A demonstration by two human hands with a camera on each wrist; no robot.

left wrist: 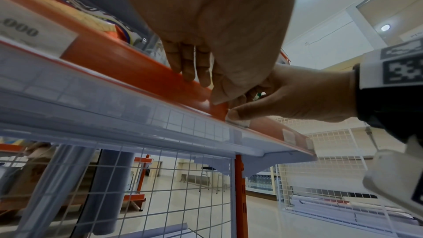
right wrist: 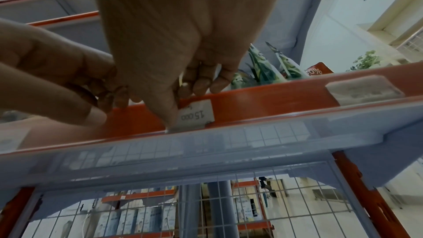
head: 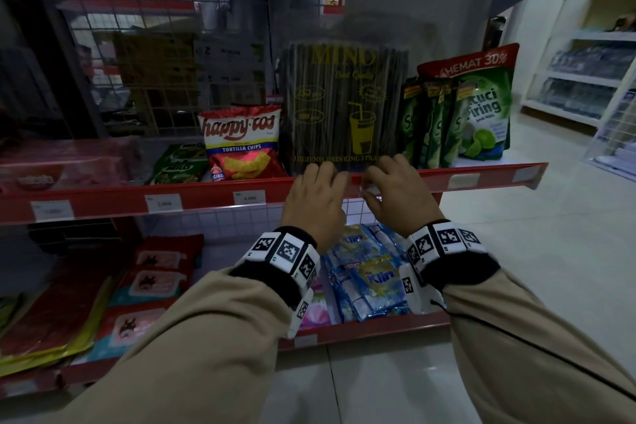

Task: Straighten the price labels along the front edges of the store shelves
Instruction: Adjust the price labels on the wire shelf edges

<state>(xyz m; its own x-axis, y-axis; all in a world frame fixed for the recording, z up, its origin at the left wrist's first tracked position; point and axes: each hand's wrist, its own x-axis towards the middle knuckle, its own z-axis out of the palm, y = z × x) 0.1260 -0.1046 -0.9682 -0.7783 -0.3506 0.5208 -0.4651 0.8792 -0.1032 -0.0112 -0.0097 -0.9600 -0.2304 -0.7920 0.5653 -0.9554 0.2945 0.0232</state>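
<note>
The red front strip (head: 206, 199) of the middle shelf carries several white price labels. One label reading 15.000 (right wrist: 196, 115) sits below the straw pack. My right hand (head: 370, 188) pinches it, thumb on its left face and fingers behind its top edge. Only a white corner of that label (head: 372, 190) shows in the head view. My left hand (head: 330, 176) rests just left of it, with fingers (left wrist: 190, 68) laid on the strip and holding nothing. Further labels (head: 163, 204) (head: 249, 198) sit flat to the left, and another label (head: 463, 180) to the right.
A dark pack of drinking straws (head: 344, 107) stands directly behind my hands, with tortilla chips (head: 241, 144) to its left and green dish-soap pouches (head: 457, 113) to its right. Blue detergent sachets (head: 371, 279) lie on the lower shelf. A tiled aisle floor (head: 533, 251) opens to the right.
</note>
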